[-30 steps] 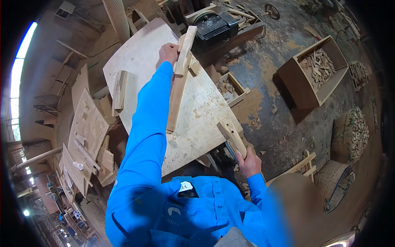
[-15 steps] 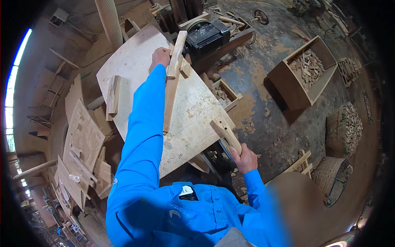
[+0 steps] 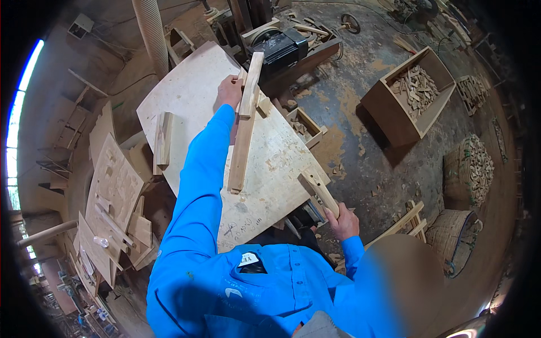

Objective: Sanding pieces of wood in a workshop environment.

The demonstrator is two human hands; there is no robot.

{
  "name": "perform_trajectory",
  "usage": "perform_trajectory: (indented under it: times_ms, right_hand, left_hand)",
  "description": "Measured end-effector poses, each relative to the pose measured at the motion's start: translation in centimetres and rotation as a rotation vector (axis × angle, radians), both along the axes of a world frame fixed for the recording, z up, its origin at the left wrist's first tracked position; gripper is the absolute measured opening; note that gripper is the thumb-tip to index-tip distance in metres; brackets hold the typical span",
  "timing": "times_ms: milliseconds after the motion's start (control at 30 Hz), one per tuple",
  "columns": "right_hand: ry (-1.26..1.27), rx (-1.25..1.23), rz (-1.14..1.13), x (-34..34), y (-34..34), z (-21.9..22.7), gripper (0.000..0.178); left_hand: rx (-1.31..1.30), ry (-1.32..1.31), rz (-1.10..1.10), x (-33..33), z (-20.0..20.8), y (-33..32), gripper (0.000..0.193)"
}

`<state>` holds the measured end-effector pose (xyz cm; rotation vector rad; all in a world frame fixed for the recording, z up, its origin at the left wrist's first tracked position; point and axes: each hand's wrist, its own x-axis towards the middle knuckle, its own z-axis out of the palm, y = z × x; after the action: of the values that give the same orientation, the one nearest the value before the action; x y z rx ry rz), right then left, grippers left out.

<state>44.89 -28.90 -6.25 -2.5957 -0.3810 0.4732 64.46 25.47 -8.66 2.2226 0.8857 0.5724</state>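
Around us is a workshop with a stained, dark grey floor [image 3: 389, 180], where a large brown open-topped wooden box [image 3: 389, 107] of offcuts stands near a round woven basket [image 3: 457, 169] heaped with more scraps. A ribbed beige hose [image 3: 150, 39] hangs beyond the pale, scuffed, flat wooden table [image 3: 197, 79], and a black finned motor [image 3: 284, 48] sits just past its far right side.

On the table lies a long brown wooden strip [image 3: 241, 160], with a pale straight wooden bar [image 3: 253, 81] on its far part and a small pale wooden block [image 3: 263, 106] just to the right. Our left hand [image 3: 230, 91], arm stretched out, has its fingers bent against the bar's left side; we cannot tell whether that grip closes round the wood or only presses it. Our right hand [image 3: 345, 222] has its grip wrapped around the near end of a pale wooden piece with a dark hole [image 3: 321, 194], whose far end is at the table's near right corner. A pale stacked wooden length [image 3: 163, 138] lies apart, near the left edge.
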Motion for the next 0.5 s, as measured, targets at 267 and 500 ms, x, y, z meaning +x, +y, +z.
perform_trajectory:
  times_ms: [267, 500]
  right_hand:
    - [0.058, -0.002, -0.024, 0.2, 0.3, 1.7, 0.05]
    - [-0.417, 0.308, 0.034, 3.0, 3.5, 4.1, 0.048]
  left_hand:
    - [-0.386, -0.234, 0.037, -1.4, 0.7, 1.6, 0.039]
    - [-0.829, -0.286, -0.184, -8.0, 5.5, -3.4, 0.031]
